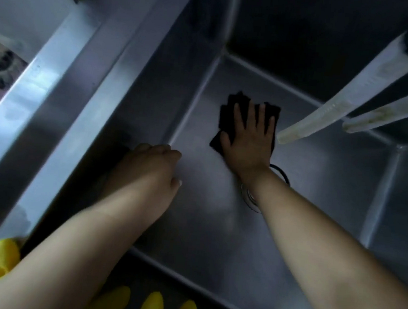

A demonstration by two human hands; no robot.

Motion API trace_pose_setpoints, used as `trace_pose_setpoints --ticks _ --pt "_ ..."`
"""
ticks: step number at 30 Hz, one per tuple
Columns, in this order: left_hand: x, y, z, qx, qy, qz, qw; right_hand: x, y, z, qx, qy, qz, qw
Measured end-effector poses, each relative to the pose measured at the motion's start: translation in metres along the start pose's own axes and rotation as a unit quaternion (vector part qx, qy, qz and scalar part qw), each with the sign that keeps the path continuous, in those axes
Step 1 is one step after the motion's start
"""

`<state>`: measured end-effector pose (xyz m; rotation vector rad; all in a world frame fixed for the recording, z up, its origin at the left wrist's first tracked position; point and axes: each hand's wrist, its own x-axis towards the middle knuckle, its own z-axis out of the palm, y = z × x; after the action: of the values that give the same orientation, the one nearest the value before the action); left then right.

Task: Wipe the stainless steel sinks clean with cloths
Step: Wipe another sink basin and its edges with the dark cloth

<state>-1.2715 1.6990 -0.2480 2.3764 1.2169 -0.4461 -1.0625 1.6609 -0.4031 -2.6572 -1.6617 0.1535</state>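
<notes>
looking from the near edge outward, i see yellow rubber gloves [150, 307] draped on the front rim, right under my forearms, and i judge a careless pull back of an arm could drag them into the sink [191, 227]. my left hand [147, 169] rests against the left wall of the basin near its bottom corner, fingers loosely curled and holding nothing that i can see; if it slips on the smooth steel i lose my brace. further in, the drain ring [281, 173] peeks out from under my right wrist, so a backward stroke could catch the cloth's edge on it. my right hand [248, 138] lies flat with fingers spread straight, pressing the dark cloth [229, 107] onto the basin floor, not gripping it. the cloth sits under the palm and fingers, sticking out beyond the fingertips and to the thumb side, close to the far left corner. with only flat pressure, it may bunch or slide free. farthest out, two pale spouts [324, 115] hang just right of my fingers, and a wide sweep could knock my knuckles on them.
</notes>
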Motion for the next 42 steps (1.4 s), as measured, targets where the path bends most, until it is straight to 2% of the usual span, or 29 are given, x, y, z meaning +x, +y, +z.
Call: trace_pose_setpoints --ticks 6,10,18,22,30,33,37,42 --pt "0.002 0.001 0.001 0.02 0.007 0.006 1.0 0.076 0.011 -0.012 -0.031 -0.001 -0.021 0.999" --pt "0.005 -0.002 0.003 0.014 0.011 0.017 1.0 0.076 0.006 -0.013 -0.03 -0.006 -0.041 0.999" --pt "0.003 0.001 0.008 -0.044 0.053 0.087 0.994 -0.058 -0.045 -0.001 0.006 -0.057 -0.227 0.972" --pt "0.003 -0.004 0.016 -0.047 0.042 0.094 0.994 -0.145 -0.055 0.004 0.016 -0.085 -0.3 0.95" --pt "0.001 -0.002 0.02 -0.016 0.004 0.122 0.992 -0.242 0.016 -0.001 -0.018 -0.117 -0.383 0.916" --pt "0.001 -0.002 0.019 -0.017 -0.003 0.115 0.993 -0.244 0.05 -0.006 -0.039 -0.115 -0.354 0.927" --pt "0.001 -0.002 0.021 -0.017 -0.005 0.116 0.993 -0.221 0.089 -0.011 -0.054 -0.103 -0.232 0.966" --pt "0.004 -0.002 0.023 -0.01 -0.016 0.114 0.993 -0.176 0.133 -0.015 -0.065 -0.086 -0.07 0.992"
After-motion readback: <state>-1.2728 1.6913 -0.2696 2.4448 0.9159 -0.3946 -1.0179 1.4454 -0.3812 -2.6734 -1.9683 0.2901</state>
